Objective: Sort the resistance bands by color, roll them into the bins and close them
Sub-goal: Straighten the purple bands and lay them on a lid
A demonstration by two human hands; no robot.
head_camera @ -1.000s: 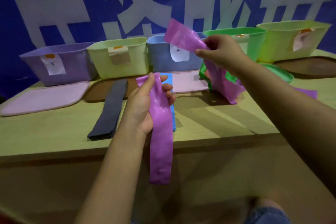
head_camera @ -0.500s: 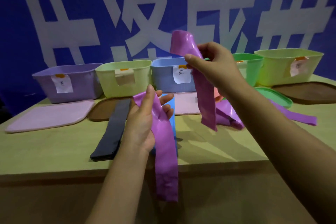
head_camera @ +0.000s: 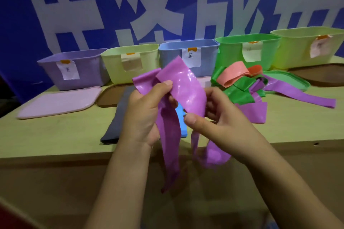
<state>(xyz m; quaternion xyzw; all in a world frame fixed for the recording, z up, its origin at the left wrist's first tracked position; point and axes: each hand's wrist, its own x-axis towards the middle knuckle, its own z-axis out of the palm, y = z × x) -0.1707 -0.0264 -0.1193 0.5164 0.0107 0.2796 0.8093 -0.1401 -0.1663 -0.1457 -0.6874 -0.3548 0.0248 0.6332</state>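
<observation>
Both hands meet in front of the blue plastic bin (head_camera: 188,55), each holding shiny purple rubber band. The left hand (head_camera: 147,111) grips one purple resistance band (head_camera: 168,135) with fingers curled round it, thumb pressed on top; this band's long axis runs nearly straight down, its free end hanging below the edge of the pale wooden surface (head_camera: 46,132). The right hand (head_camera: 219,119) pinches a second purple strip (head_camera: 188,87), whose upper end points up and left toward the blue bin while its lower part droops below the wrist. Whether the two are separate bands, I cannot tell.

Five bins stand in a row: a lilac bin (head_camera: 81,69) leftmost, a pale yellow-green bin (head_camera: 130,61) next, then the blue one, a bright green bin (head_camera: 247,50) and a lime bin (head_camera: 307,46) to its right. In front of the blue bin lie a flat dark grey band (head_camera: 115,119) and a flat blue band (head_camera: 183,122), both lengthwise toward the bins. Right of it sits a tangle of green bands (head_camera: 238,93), one salmon-pink band (head_camera: 232,74), an orange-red piece (head_camera: 255,69) and more purple bands (head_camera: 297,96).
</observation>
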